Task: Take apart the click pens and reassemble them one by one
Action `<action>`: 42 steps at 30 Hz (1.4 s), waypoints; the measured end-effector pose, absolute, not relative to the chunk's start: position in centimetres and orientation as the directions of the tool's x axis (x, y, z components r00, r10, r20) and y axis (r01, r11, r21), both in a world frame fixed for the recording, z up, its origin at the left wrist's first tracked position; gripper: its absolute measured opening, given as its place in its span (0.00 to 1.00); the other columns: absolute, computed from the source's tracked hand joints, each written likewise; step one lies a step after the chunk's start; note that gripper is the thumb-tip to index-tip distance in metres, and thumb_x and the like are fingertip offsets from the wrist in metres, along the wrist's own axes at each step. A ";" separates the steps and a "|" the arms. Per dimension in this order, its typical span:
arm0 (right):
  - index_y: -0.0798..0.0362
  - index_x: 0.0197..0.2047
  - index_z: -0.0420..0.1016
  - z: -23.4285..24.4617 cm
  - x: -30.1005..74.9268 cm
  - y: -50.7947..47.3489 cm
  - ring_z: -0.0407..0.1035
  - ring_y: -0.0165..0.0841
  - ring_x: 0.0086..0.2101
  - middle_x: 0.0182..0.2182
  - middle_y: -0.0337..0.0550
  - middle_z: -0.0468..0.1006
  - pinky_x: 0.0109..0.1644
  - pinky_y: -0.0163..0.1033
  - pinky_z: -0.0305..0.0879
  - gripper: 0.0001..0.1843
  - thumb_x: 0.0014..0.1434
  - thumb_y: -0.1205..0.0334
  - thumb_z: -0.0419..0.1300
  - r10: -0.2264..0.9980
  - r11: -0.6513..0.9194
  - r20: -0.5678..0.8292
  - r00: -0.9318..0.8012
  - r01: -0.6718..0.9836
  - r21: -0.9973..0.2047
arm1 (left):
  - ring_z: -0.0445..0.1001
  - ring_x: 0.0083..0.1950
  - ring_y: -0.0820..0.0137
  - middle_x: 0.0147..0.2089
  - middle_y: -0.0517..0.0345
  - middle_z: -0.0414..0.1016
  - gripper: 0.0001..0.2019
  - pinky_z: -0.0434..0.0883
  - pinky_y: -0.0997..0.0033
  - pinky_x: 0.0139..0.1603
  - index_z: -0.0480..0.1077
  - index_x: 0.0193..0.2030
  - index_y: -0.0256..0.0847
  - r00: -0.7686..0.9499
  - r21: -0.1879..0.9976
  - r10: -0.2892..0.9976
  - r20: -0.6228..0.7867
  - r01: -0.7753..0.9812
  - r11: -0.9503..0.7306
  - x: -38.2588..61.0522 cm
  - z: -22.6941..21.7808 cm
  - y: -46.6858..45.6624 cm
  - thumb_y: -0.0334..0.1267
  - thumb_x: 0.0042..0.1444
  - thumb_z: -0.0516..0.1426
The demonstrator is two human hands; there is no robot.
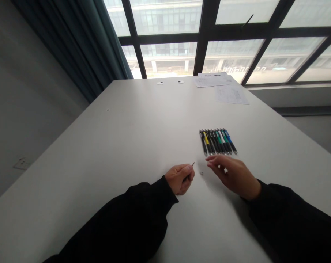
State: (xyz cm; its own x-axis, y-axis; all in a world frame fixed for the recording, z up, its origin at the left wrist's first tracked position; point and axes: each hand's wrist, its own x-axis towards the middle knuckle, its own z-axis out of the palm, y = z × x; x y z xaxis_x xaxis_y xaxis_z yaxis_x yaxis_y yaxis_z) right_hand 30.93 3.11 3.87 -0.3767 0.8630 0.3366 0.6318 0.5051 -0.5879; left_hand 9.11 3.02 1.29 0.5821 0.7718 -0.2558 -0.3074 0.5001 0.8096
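Note:
My left hand is closed around a pen. Only its thin, brownish tip sticks out past the thumb, with a dark bit showing between the fingers; the rest is hidden in the fist. On the table between both hands lies a tiny metallic piece, perhaps a pen part. To its right, my right hand hovers with thumb and forefinger brought together in a pinch. Whatever sits between those fingertips is too small to make out. Just beyond that hand, several click pens lie side by side in a row, with black, yellow, green, white and blue parts.
The white table stretches away to a large window. Printed papers lie at its far right. Two round cable-hole covers are set near the back edge. A dark blue curtain hangs at the left.

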 end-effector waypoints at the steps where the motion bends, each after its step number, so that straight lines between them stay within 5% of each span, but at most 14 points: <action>1: 0.52 0.35 0.71 3.1 31.4 2.7 0.74 0.34 0.31 0.40 0.49 0.81 0.38 0.41 0.72 0.07 0.65 0.62 0.56 0.837 0.547 0.345 -0.425 0.650 -0.527 | 0.44 0.09 0.82 0.10 0.72 0.52 0.21 0.46 0.84 0.06 0.61 0.25 0.39 0.580 0.810 0.772 -0.261 -0.304 0.502 9.1 1.3 3.0 0.55 0.54 0.59; 6: 0.51 0.33 0.72 1.9 32.6 1.3 0.74 0.33 0.32 0.42 0.49 0.81 0.37 0.38 0.71 0.07 0.64 0.62 0.57 0.835 0.546 0.239 -0.496 0.696 -0.466 | 0.45 0.09 0.82 0.10 0.72 0.52 0.22 0.46 0.84 0.07 0.61 0.24 0.39 0.577 0.807 0.767 -0.282 -0.289 0.515 9.2 1.3 3.0 0.55 0.54 0.59; 15: 0.52 0.36 0.78 2.2 32.8 2.1 0.74 0.33 0.35 0.40 0.48 0.80 0.38 0.36 0.70 0.08 0.63 0.59 0.60 0.842 0.492 0.188 -0.505 0.578 -0.651 | 0.45 0.09 0.82 0.10 0.72 0.52 0.22 0.46 0.83 0.07 0.61 0.23 0.39 0.577 0.814 0.764 -0.289 -0.273 0.513 9.4 1.3 3.0 0.56 0.53 0.60; 21: 0.53 0.40 0.79 2.5 33.9 2.6 0.70 0.28 0.28 0.44 0.49 0.78 0.34 0.36 0.70 0.09 0.59 0.57 0.64 0.832 0.430 0.098 -0.546 0.525 -0.735 | 0.44 0.09 0.82 0.10 0.72 0.51 0.22 0.46 0.84 0.07 0.62 0.24 0.39 0.579 0.812 0.759 -0.298 -0.265 0.520 9.5 1.5 3.1 0.56 0.52 0.60; 26: 0.55 0.44 0.76 3.1 34.4 2.8 0.67 0.28 0.27 0.40 0.48 0.74 0.31 0.36 0.69 0.20 0.54 0.51 0.68 0.884 0.380 0.046 -0.465 0.658 -0.650 | 0.45 0.09 0.82 0.10 0.72 0.51 0.23 0.46 0.84 0.07 0.61 0.23 0.39 0.590 0.809 0.747 -0.305 -0.254 0.530 9.5 1.4 3.2 0.57 0.52 0.60; 34: 0.55 0.38 0.74 3.5 34.1 2.5 0.66 0.29 0.28 0.35 0.44 0.71 0.34 0.37 0.66 0.08 0.59 0.59 0.63 0.854 0.439 0.023 -0.519 0.698 -0.566 | 0.45 0.08 0.83 0.10 0.72 0.52 0.23 0.47 0.84 0.07 0.62 0.23 0.38 0.594 0.806 0.744 -0.306 -0.255 0.535 9.6 1.2 3.4 0.56 0.52 0.61; 42: 0.54 0.46 0.75 3.3 34.2 2.4 0.68 0.30 0.31 0.41 0.48 0.72 0.38 0.38 0.69 0.12 0.60 0.60 0.60 0.830 0.468 0.028 -0.557 0.669 -0.578 | 0.45 0.08 0.82 0.10 0.72 0.52 0.23 0.47 0.84 0.07 0.62 0.23 0.38 0.592 0.803 0.740 -0.318 -0.246 0.542 9.7 1.2 3.5 0.56 0.52 0.61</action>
